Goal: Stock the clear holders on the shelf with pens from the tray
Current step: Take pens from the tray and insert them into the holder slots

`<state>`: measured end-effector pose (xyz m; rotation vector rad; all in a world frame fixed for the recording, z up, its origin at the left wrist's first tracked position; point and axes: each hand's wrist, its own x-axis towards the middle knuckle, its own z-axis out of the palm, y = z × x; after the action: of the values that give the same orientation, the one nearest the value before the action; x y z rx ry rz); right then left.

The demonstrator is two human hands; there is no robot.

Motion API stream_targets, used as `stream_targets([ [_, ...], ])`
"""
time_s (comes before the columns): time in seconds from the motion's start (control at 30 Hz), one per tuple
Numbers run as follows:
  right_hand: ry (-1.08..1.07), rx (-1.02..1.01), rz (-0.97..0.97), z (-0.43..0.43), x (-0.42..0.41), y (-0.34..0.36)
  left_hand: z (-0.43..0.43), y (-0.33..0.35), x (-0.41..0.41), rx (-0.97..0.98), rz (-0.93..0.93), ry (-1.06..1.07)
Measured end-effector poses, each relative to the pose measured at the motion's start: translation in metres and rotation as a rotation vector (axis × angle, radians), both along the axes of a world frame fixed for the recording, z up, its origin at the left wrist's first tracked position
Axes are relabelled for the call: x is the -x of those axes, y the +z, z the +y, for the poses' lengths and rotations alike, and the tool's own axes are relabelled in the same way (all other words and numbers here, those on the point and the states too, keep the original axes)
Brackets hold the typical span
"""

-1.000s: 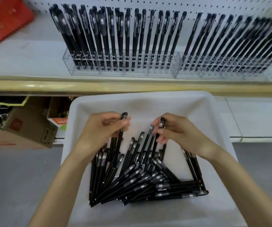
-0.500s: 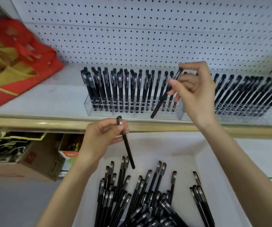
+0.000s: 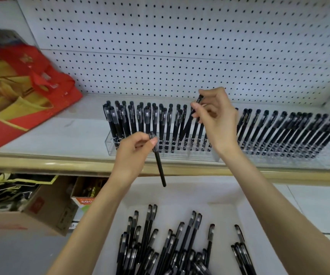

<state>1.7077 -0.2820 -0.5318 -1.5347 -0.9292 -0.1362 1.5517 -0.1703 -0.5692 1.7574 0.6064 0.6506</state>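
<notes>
Two clear holders stand side by side on the white shelf: the left holder [image 3: 111, 145] and the right holder [image 3: 319, 155], each with several upright black pens. My right hand [image 3: 217, 120] pinches a black pen [image 3: 187, 126] by its cap, slanted, its tip down among the pens at the left holder's right end. My left hand [image 3: 134, 149] holds another black pen [image 3: 159, 165] near its cap, hanging tip down in front of the shelf edge. The white tray [image 3: 229, 211] below holds several loose black pens [image 3: 160, 249].
A red and gold bag [image 3: 27, 96] lies on the shelf at the left. White pegboard [image 3: 180, 46] backs the shelf. A tan shelf lip [image 3: 60, 163] runs across. Cardboard boxes [image 3: 41, 211] sit below at the left.
Both hands lifted one pen each from the tray. My right hand went up to the left holder and lowered its pen tip in; my left hand rose to shelf height.
</notes>
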Motion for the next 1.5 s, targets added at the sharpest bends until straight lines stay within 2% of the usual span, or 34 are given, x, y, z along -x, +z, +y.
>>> stream_targets([
  [0.27, -0.009, 0.112, -0.03, 0.003, -0.008, -0.021, 0.003, -0.008, -0.01, -0.251, 0.184, -0.09],
  [0.43, -0.052, 0.127, -0.084, 0.004, -0.011, -0.021, 0.008, -0.015, -0.012, -0.196, 0.172, -0.082],
  [0.63, -0.006, 0.247, -0.127, 0.006, -0.013, -0.017, 0.012, -0.017, -0.012, -0.152, 0.224, -0.112],
  [0.77, -0.034, 0.246, -0.106, 0.006, -0.015, -0.017, 0.013, -0.015, -0.012, -0.131, 0.225, -0.113],
  [1.0, -0.038, 0.239, -0.218, 0.009, -0.019, -0.019, 0.012, -0.012, -0.011, -0.087, 0.215, -0.123],
  [1.07, -0.042, 0.222, -0.192, 0.005, -0.018, -0.017, 0.011, -0.009, -0.01, -0.068, 0.18, -0.123],
  [1.17, -0.03, 0.159, -0.079, -0.01, -0.007, -0.013, 0.007, 0.0, -0.006, 0.061, 0.071, -0.111],
  [1.33, 0.332, 0.251, 0.317, -0.033, 0.027, -0.019, -0.009, 0.018, -0.005, 0.242, -0.072, -0.141],
  [1.4, 0.425, 0.291, 0.386, -0.034, 0.038, -0.026, -0.016, 0.023, -0.007, 0.272, -0.099, -0.16],
  [1.5, 0.442, 0.263, 0.455, -0.034, 0.046, -0.028, -0.022, 0.025, -0.007, 0.301, -0.127, -0.178],
])
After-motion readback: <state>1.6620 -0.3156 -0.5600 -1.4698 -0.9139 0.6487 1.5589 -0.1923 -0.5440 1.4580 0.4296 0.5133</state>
